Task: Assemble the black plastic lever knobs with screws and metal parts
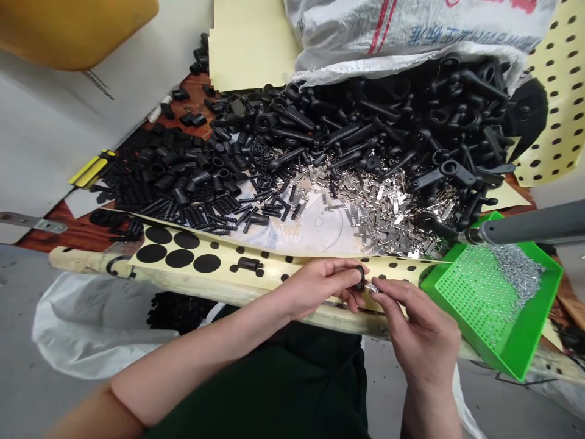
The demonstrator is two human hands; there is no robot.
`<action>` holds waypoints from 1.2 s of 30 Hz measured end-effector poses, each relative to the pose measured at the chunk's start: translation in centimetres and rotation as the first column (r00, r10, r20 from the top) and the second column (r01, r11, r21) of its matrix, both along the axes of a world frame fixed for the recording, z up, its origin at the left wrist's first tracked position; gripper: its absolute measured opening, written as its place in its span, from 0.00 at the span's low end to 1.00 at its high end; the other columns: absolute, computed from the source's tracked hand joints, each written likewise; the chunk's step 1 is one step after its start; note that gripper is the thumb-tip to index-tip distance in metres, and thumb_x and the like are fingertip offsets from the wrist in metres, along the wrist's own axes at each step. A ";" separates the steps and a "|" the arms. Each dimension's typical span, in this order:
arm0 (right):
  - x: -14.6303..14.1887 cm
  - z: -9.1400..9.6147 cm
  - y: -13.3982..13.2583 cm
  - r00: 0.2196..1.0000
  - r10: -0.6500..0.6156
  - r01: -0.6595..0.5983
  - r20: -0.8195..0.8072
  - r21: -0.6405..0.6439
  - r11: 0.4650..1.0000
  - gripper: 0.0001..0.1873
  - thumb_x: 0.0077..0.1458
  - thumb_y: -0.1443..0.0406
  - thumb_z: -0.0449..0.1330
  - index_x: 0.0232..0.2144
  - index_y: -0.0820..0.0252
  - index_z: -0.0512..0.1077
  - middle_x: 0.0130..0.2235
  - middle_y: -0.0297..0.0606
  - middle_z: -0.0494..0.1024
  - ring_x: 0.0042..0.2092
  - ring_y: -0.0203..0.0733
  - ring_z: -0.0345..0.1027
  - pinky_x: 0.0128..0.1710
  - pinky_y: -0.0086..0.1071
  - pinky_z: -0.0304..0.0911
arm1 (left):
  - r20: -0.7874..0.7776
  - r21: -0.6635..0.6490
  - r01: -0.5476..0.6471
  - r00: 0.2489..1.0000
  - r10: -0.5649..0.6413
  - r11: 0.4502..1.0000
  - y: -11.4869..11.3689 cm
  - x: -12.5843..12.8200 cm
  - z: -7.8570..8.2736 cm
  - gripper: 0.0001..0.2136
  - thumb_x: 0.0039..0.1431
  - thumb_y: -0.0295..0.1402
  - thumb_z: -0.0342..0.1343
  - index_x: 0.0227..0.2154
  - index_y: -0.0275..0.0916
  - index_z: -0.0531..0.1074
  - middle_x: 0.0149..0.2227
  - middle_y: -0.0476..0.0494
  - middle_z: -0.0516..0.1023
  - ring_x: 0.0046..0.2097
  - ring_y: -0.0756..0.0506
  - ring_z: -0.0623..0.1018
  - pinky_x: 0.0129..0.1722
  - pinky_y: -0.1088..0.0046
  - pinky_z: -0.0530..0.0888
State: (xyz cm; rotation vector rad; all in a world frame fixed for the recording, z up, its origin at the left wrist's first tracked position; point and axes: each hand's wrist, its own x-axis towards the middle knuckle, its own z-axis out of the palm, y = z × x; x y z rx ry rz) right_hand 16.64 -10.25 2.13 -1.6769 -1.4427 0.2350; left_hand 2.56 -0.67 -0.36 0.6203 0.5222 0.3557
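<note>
My left hand (326,281) is closed on a small round black plastic part (361,278) at the bench's front edge. Between thumb and fingers, my right hand (418,320) pinches a small shiny metal clip (371,286), whose tip meets the black part. How far the clip sits in it I cannot tell, as fingers cover much of both. Beyond my hands spreads a pile of similar metal clips (388,207). A short black cylindrical part (250,263) lies on the spotted yellow sheet to the left of my hands.
Black crank handles (365,116) are heaped at the back beneath a white woven sack (411,30). Black caps (183,164) and ribbed black strips (219,207) lie left. A green tray (525,360) with small metal pieces stands right, under a grey metal bar (534,224). A yellow cutter (94,167) lies far left.
</note>
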 end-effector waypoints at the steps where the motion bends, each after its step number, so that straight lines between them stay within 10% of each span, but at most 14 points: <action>1: -0.1 0.0 0.1 1.000 -0.005 0.005 -0.010 -0.005 1.000 0.09 0.51 0.71 0.63 0.34 0.54 0.78 0.33 0.34 0.81 0.33 0.38 0.75 0.35 0.31 0.72 | 0.002 0.003 -0.002 1.000 0.002 1.000 0.0 0.0 0.1 0.19 0.47 0.43 0.66 0.36 0.32 0.75 0.30 0.45 0.77 0.30 0.50 0.77 0.32 0.72 0.73; 36: -0.8 -1.2 1.0 0.960 -0.064 0.047 -0.272 -0.066 0.997 0.07 0.49 0.70 0.64 0.31 0.54 0.79 0.31 0.36 0.78 0.33 0.38 0.73 0.31 0.31 0.67 | 0.047 -0.058 -0.002 0.999 0.004 0.998 0.1 0.2 -0.1 0.22 0.43 0.45 0.68 0.34 0.32 0.74 0.26 0.48 0.76 0.27 0.51 0.76 0.30 0.73 0.73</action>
